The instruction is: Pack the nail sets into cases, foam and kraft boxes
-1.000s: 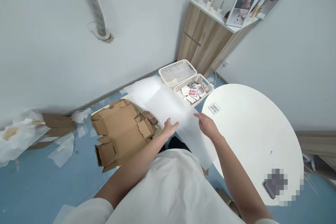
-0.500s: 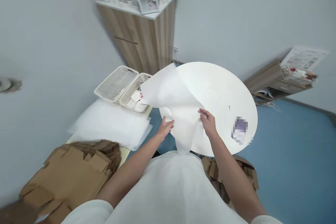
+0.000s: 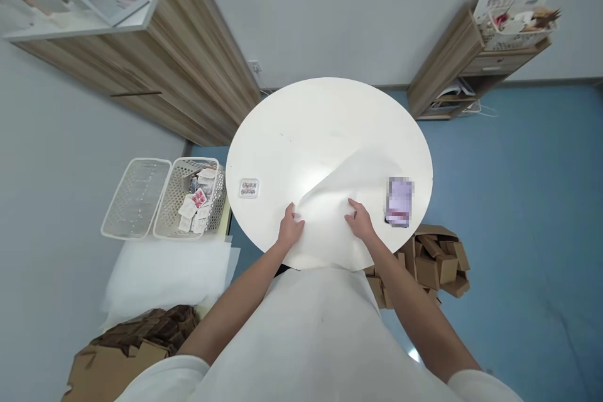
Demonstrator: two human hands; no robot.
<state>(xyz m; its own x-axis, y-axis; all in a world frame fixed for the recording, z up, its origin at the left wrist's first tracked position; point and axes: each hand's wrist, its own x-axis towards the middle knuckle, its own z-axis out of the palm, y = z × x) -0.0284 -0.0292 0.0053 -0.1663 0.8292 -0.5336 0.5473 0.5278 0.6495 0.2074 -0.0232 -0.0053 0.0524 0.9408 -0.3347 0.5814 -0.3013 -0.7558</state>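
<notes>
A thin white sheet of paper [image 3: 346,191] lies partly curled on the near part of the round white table [image 3: 330,125]. My left hand [image 3: 289,230] pinches its near left edge, fingers closed on it. My right hand [image 3: 360,222] grips the sheet's near right side, fingers curled on it. A small clear blister pack [image 3: 249,188] sits on the table left of my left hand. A blurred flat object [image 3: 399,201] lies on the table right of my right hand.
Two white mesh baskets [image 3: 162,198] stand on the floor at left, one holding small packets. A stack of white sheets [image 3: 169,270] lies beneath them, flat cardboard boxes [image 3: 132,352] nearer me. More cardboard boxes [image 3: 431,260] sit right of the table. Wooden cabinets stand behind.
I have turned right from the floor stack to the table, carrying the white sheet with both hands. It now lies down on the tabletop instead of hanging in the air.
</notes>
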